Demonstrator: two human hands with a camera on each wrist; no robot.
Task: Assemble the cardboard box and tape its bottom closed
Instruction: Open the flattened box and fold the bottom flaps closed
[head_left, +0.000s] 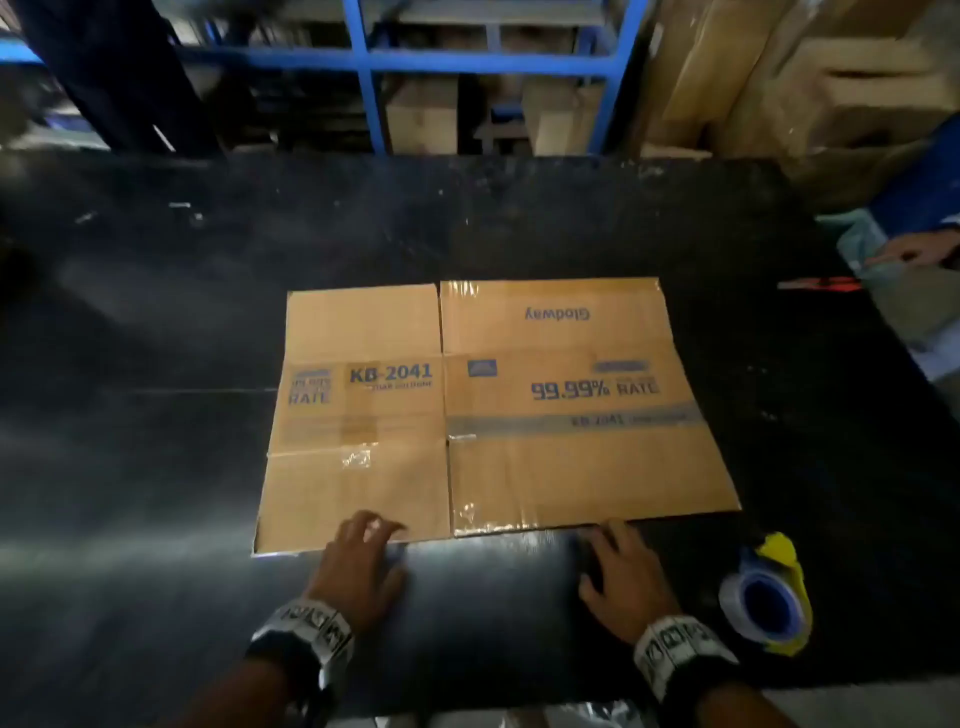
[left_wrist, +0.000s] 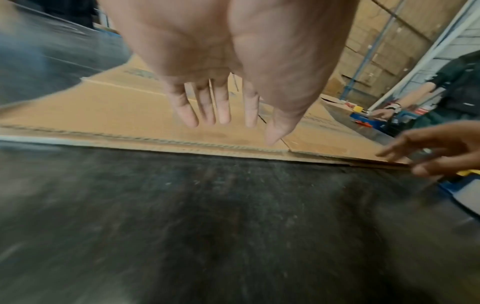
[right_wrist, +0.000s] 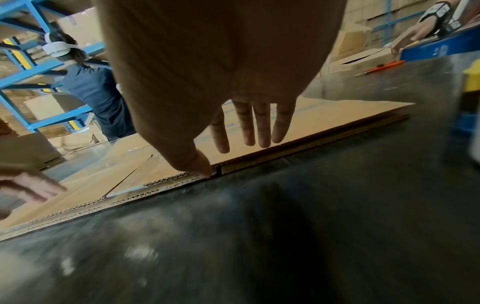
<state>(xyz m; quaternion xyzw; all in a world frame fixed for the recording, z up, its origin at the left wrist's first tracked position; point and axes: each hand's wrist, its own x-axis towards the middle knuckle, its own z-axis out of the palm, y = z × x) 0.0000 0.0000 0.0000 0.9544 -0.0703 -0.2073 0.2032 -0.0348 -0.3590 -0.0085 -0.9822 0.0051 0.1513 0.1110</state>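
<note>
While the cardboard box lies flat, my left hand and right hand reach open-fingered for its near edge; next I lift it open.

Bare table lay open between my hands; the tape dispenser stood just beside my right hand, blocking that side.

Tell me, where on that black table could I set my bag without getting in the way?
Left of the flattened box the black table is bare, as is the strip between the box and the blue rack. The near-right corner is crowded: right hand, tape dispenser. The far right holds another person's work.
</note>
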